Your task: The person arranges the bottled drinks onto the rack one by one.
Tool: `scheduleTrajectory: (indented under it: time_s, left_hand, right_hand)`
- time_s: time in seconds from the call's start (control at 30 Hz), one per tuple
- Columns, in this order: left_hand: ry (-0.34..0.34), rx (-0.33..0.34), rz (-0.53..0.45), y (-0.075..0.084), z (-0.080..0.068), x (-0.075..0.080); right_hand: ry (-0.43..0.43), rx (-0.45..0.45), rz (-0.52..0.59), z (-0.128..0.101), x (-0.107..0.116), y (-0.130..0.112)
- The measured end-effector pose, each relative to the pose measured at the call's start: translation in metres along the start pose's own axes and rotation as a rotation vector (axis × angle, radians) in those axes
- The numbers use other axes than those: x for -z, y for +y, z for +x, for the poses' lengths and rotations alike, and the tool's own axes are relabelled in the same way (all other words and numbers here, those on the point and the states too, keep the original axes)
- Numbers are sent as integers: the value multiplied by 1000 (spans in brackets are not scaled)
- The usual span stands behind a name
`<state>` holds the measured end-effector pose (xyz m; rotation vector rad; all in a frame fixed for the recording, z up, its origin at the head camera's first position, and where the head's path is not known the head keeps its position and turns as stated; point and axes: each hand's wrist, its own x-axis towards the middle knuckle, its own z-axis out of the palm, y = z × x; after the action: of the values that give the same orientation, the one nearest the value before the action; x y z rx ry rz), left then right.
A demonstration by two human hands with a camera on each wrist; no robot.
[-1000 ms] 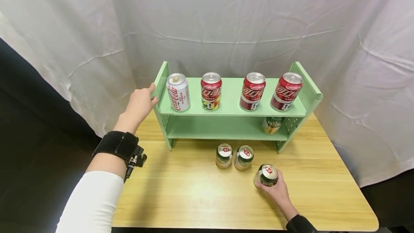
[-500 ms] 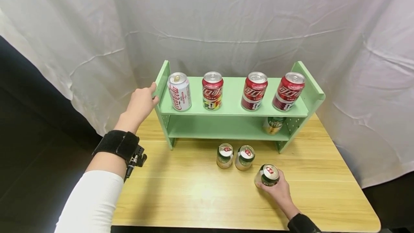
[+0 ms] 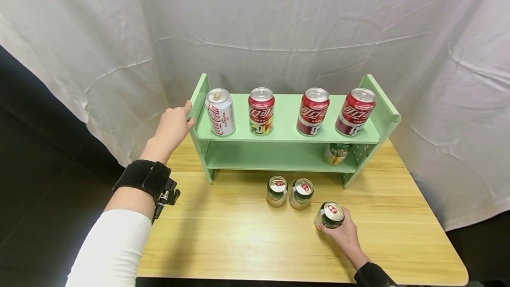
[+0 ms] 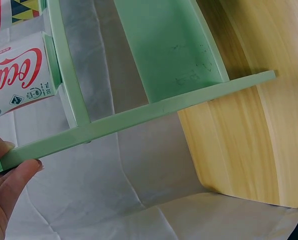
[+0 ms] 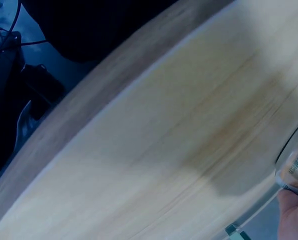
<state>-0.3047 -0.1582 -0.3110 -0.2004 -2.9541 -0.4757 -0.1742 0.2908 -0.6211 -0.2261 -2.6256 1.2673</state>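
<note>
Little had changed from the frame a second before: both hands kept their places, and the head view had only drifted slightly, so the shelf sat a touch higher in the picture.

The right hand [image 3: 345,236] was curled round a green beer can [image 3: 330,215] that stood upright on the wooden table [image 3: 239,238], fingers wrapped about its far and right sides. The can had a green body, a silver top and a red mark on the lid. In the right wrist view only a fingertip and a blurred edge of the can showed at the right border.

Just beyond that hand, to its left, two more green cans [image 3: 276,191] [image 3: 301,193] stood side by side, almost touching each other and apart from the held one. Farther on, straight past the hand, a fourth green can [image 3: 337,153] stood on the lower board of the green shelf [image 3: 283,156], near its right end.

The left hand [image 3: 172,126] gripped the upper front corner of the shelf's left side panel, thumb and fingers pinched on the edge, which the left wrist view showed plainly. Just right of that hand, on the top board, stood a white Coca-Cola can [image 3: 220,112], then three red cola cans [image 3: 260,110] [image 3: 312,111] [image 3: 354,111] spaced along it. A white cloth [image 3: 279,21] hung behind.
</note>
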Motion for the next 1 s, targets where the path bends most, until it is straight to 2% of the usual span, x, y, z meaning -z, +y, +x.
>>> scheduleTrajectory:
  time_s: [0.3, 0.53, 1.0]
  left_hand:
    - [13, -8, -5, -1, 0, 1]
    - [6, -15, -4, -1, 0, 0]
    - [9, -10, -10, -2, 0, -2]
  right_hand:
    - [34, 19, 25, 5, 7, -9]
    - [50, 40, -4, 8, 13, -22]
    - [96, 172, -24, 16, 23, -54]
